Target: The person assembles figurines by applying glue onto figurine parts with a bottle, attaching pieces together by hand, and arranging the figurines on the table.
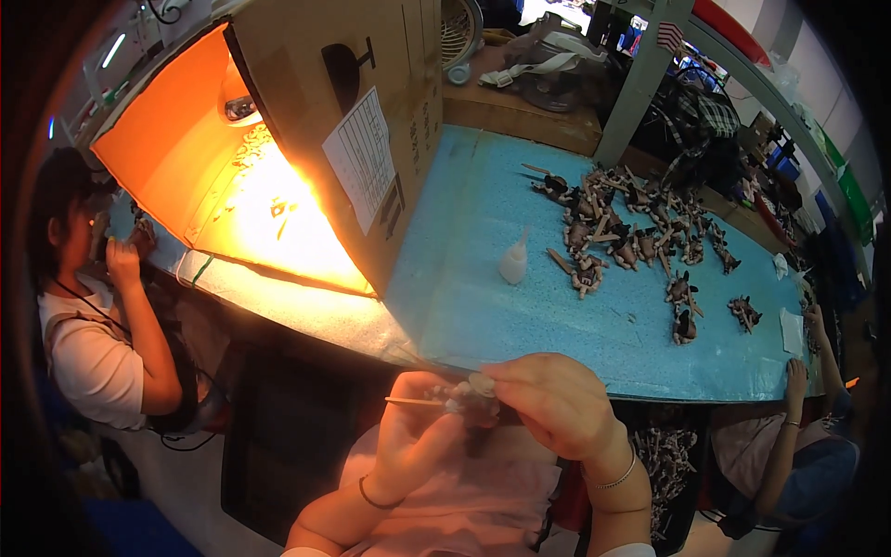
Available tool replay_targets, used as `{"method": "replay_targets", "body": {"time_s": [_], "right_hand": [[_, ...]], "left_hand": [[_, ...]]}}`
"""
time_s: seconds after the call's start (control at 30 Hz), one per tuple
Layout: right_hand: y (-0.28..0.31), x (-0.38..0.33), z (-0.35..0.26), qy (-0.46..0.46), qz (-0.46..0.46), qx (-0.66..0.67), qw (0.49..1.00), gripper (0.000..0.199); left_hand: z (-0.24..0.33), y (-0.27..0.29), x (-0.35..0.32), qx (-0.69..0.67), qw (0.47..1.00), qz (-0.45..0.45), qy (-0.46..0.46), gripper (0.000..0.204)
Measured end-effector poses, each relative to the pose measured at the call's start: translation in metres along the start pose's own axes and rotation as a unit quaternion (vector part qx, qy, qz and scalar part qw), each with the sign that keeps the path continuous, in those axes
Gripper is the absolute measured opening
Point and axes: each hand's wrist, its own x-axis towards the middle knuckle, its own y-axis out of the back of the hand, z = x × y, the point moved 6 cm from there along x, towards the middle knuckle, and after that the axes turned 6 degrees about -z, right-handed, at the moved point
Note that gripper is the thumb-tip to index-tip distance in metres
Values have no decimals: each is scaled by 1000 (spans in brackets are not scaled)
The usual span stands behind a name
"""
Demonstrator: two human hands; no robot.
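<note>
Just off the table's front edge, my left hand is closed around a small figurine, partly hidden by my fingers. A thin wooden stick juts out to the left from between those fingers. My right hand meets it from the other side, its fingers pinched at a small pale rounded piece at the figurine's top. Whether that piece is fixed to the figurine I cannot tell. Farther out on the blue table stands a white squeeze bottle with a narrow nozzle.
Many similar brown figurines with sticks lie heaped at the right. A cardboard box, lit inside by a bright lamp, stands at the left with small pieces in it. One person sits at left, another at right. A grey post rises behind.
</note>
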Motion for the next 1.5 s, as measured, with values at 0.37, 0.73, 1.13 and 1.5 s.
{"method": "replay_targets", "body": {"time_s": [0.37, 0.73, 1.13, 1.5], "right_hand": [[-2, 7, 4, -29, 27, 29, 999, 24], [-9, -2, -13, -116, 141, -45, 982, 23], [-26, -7, -13, -170, 55, -54, 982, 42], [-29, -47, 43, -204, 90, 271, 937, 63]], "left_hand": [[9, 1, 3, -16, 1000, 6, -11, 34], [14, 3, 4, 204, 966, 72, -139, 37], [11, 2, 9, 211, 968, 80, -111, 33], [31, -20, 18, 283, 954, -90, -38, 31]]}}
